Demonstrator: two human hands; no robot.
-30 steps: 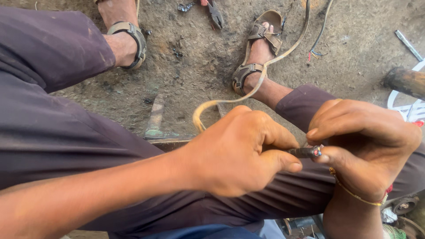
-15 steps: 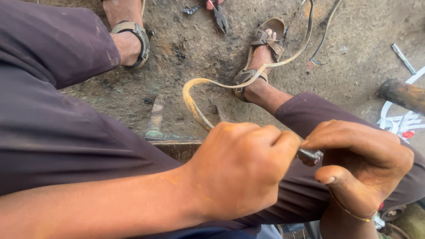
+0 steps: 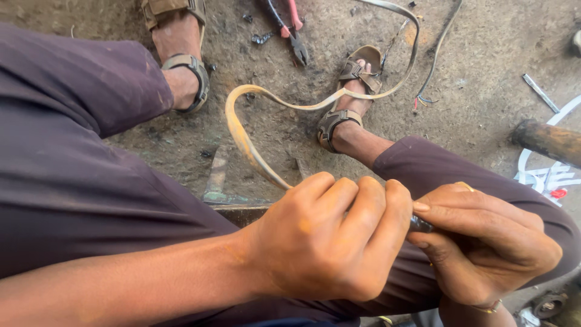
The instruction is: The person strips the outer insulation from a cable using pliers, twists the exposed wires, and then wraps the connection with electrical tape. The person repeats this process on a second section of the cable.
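Left hand [image 3: 327, 239] is balled up tight around the yellowish flat cable [image 3: 242, 136] looping over the dirt floor [image 3: 484, 72], right hand [image 3: 484, 242] pinching its dark end [image 3: 420, 225] over the lap.

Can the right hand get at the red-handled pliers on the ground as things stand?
Probably not right now. The right hand is closed on a small dark piece that the left hand also clamps, with the flat yellowish strip running from that grip. The red-handled pliers lie beyond the sandalled feet, otherwise unobstructed.
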